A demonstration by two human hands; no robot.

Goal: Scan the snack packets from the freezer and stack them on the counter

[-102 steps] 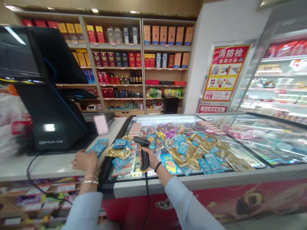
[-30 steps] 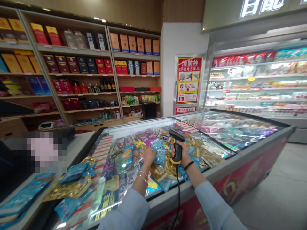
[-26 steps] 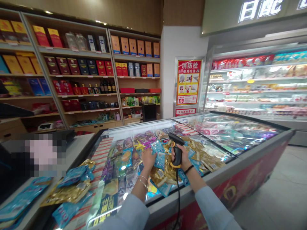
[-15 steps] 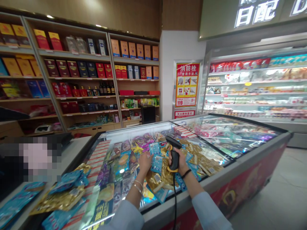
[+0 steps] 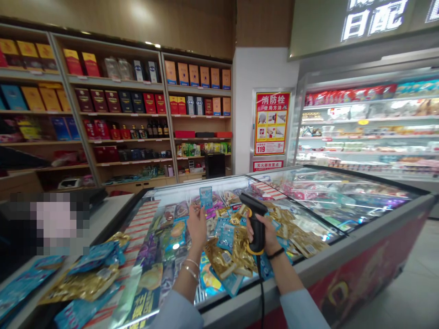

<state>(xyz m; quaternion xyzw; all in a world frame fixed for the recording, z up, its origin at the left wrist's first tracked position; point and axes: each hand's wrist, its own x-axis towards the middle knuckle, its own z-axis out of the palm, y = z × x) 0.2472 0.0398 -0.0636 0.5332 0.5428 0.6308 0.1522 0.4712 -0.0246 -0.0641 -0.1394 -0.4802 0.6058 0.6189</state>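
Observation:
My left hand [image 5: 197, 224] is closed, its fingers pinching the lower edge of a small blue packet [image 5: 206, 196] that stands upright above the freezer glass. My right hand [image 5: 262, 233] is wrapped round the grip of a black and yellow barcode scanner [image 5: 256, 226]. The scanner's head tilts toward the upper left and its cord [image 5: 261, 288] hangs down over the freezer's edge. Below both hands lies a loose pile of gold packets [image 5: 219, 258] and blue packets [image 5: 225, 235] on the glass top of the chest freezer [image 5: 219, 315].
At left, more blue and gold packets [image 5: 82, 283] lie beside a counter [image 5: 118, 203]. Shelves of boxes and bottles [image 5: 137, 103] line the back wall. A red poster [image 5: 270, 123] hangs near the lit refrigerated shelves [image 5: 366, 132] on the right.
My left hand has moved up and left and now holds the blue packet upright, clear of the pile. My right hand and the scanner have shifted slightly right in view.

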